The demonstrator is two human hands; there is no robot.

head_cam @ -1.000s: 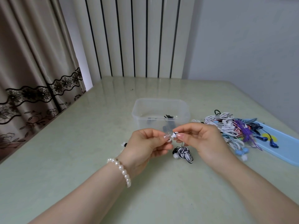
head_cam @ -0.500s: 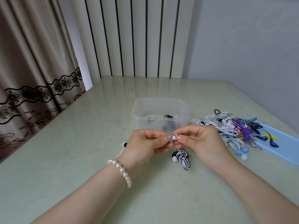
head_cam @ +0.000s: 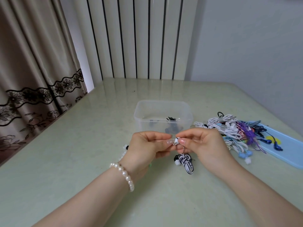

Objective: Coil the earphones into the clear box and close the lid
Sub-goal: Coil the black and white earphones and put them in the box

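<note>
A black-and-white striped earphone bundle (head_cam: 186, 161) hangs knotted below my fingers, close above the table. My left hand (head_cam: 147, 146) and my right hand (head_cam: 203, 144) meet in front of the clear box (head_cam: 162, 117), both pinching the small white earbud end of that bundle between thumb and forefinger. The clear box stands open just behind my hands, with a dark coiled earphone (head_cam: 171, 119) in it. Its pale blue lid (head_cam: 288, 149) lies flat at the right.
A tangled pile of white, purple, blue and pink earphones (head_cam: 232, 130) lies to the right of the box, partly on the lid. Another earbud (head_cam: 125, 147) peeks out left of my left hand. A curtain hangs at the left table edge.
The striped bundle has swung slightly left and hangs closer under my fingers. Both hands stayed almost in place, still pinching the earbud end.
</note>
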